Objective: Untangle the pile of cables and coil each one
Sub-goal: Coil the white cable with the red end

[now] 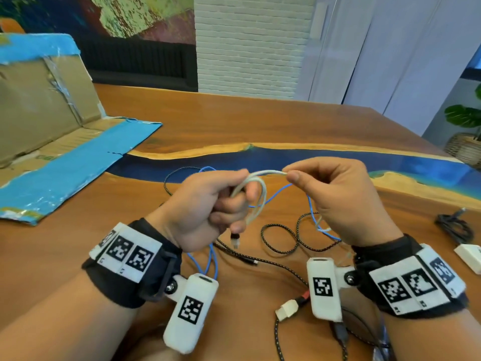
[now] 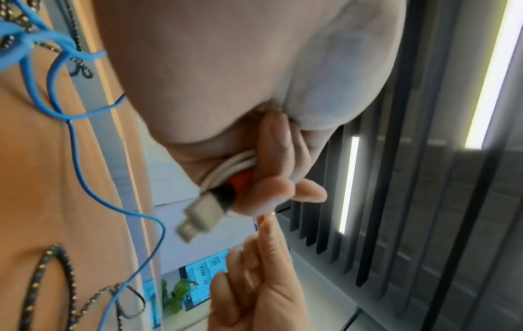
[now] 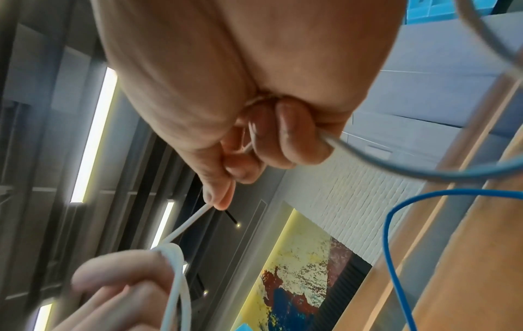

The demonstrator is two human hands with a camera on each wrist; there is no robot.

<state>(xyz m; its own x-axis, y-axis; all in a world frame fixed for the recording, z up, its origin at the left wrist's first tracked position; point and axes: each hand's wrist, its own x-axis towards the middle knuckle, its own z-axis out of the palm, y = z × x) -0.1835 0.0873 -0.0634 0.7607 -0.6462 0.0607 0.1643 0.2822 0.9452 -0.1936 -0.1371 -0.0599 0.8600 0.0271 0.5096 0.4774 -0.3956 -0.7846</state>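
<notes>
My left hand (image 1: 242,199) grips a small coil of white cable (image 1: 256,196) above the table, and its plug (image 1: 235,241) hangs below the fist. My right hand (image 1: 290,175) pinches the free run of that cable between thumb and forefinger, just right of the coil. The left wrist view shows my left hand (image 2: 271,179) curled round the white loops (image 2: 234,165), with the plug (image 2: 198,217) sticking out. From the right wrist, my right hand (image 3: 217,201) pinches the white strand (image 3: 192,221). A blue cable (image 1: 311,209) and a black braided cable (image 1: 281,238) lie tangled beneath.
An opened cardboard box (image 1: 52,118) with blue tape lies at the left. At the right edge are a coiled black cable (image 1: 455,227) and a white adapter (image 1: 471,259). A white plug with a red collar (image 1: 287,307) lies near my right wrist. The wooden table (image 1: 234,118) stretches beyond.
</notes>
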